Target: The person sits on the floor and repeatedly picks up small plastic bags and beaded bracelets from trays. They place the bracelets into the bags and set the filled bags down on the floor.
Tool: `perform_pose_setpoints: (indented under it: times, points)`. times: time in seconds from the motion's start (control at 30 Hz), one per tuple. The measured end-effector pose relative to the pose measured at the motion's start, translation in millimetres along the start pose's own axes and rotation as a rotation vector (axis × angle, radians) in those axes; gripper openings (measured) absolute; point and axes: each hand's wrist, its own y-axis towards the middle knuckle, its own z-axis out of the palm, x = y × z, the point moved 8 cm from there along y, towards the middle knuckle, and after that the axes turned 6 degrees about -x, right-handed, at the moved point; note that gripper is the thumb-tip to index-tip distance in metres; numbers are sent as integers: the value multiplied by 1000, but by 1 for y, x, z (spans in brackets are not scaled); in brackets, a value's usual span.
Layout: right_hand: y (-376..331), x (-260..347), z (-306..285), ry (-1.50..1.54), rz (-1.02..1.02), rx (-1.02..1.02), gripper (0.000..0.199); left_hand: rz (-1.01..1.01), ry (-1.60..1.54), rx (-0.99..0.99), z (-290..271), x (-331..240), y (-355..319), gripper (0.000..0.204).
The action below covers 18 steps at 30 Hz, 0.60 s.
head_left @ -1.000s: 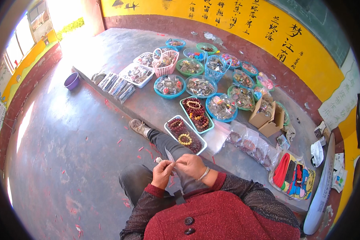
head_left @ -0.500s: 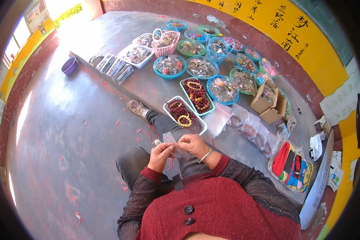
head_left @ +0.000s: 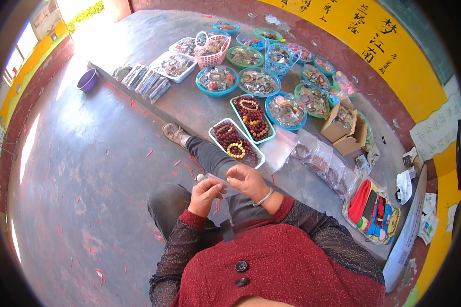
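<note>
Left hand, right hand both pinching one clear packet; two bead trays beyond.

From my feed the scene is bright with daylight pouring in from the far left, washing out the floor there in glare. Shadows stay soft. The centre is sharp; straight edges bow toward the rim, where a black vignette closes in.

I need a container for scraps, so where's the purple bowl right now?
In the head view, the purple bowl sits on the floor at upper left, just left of the flat packets at the raised ledge's end.
</note>
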Motion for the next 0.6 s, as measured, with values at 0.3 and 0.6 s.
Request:
perform_pose_setpoints:
  times: [0.3, 0.6]
  points:
    - [-6, 24, 6, -188, -134, 111, 10, 94, 134, -7, 2, -5, -1, 7]
    - [-8, -4, 8, -81, 94, 145, 9, 114, 249, 11, 7, -4, -3, 6]
